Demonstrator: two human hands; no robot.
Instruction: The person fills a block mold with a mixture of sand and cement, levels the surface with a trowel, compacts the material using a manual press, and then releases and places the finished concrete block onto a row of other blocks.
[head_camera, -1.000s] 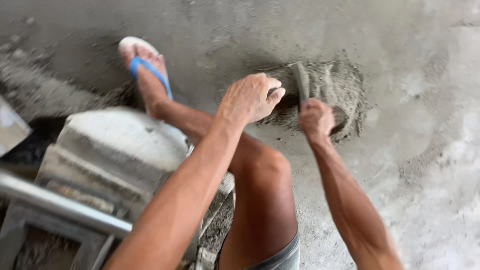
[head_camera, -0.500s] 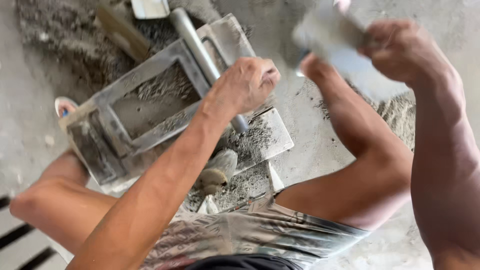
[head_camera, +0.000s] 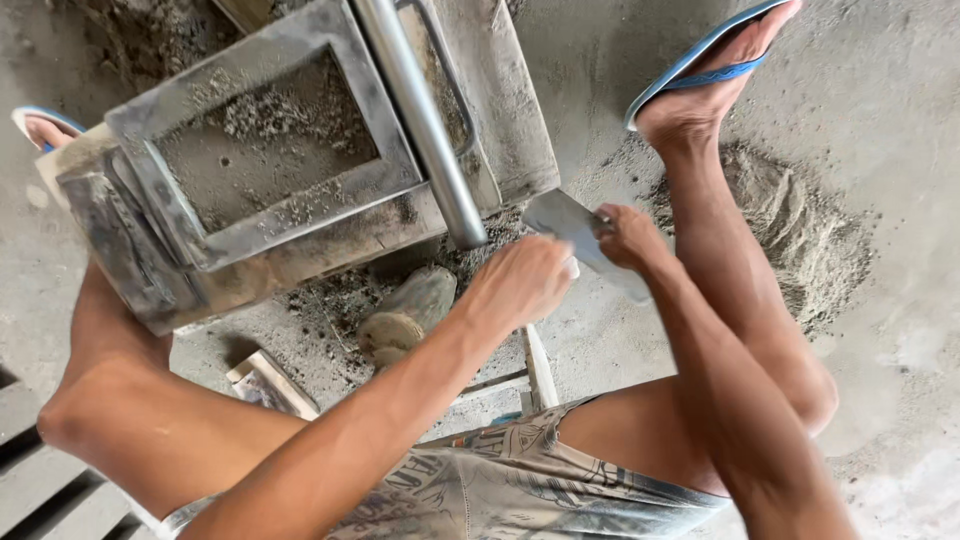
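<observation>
The grey, mortar-caked rectangular metal block mould (head_camera: 265, 165) lay tilted across the concrete floor (head_camera: 900, 120) in front of the squatting person, its open cavity part-filled with damp grey mix. A bright steel tube handle (head_camera: 420, 120) ran down over the mould's frame and ended just above the person's hands. To the right, beside the raised foot in a blue flip-flop sandal (head_camera: 700, 60), sat a low raked heap of grey sand-cement mix (head_camera: 800, 230).

As a judgement, the main risk was spillage: the flat grey metal trowel blade (head_camera: 575, 235) was held off to the right of the cavity, so any mix on it could have dropped onto the frame or floor rather than inside. A tilted mould could also have shifted under a knock, and the left hand sat close enough to the blade's edge to be nicked.

The left forearm reached in from the lower left, wrist straight, and the left hand (head_camera: 520, 285) was curled into a loose fist below the tube's end; whether it gripped anything could not be told. The right arm came over the knee, and the right hand (head_camera: 628, 238) was closed tightly round the trowel's handle, blade pointing left toward the mould. A small worn wooden piece (head_camera: 405, 315) lay beneath.
</observation>
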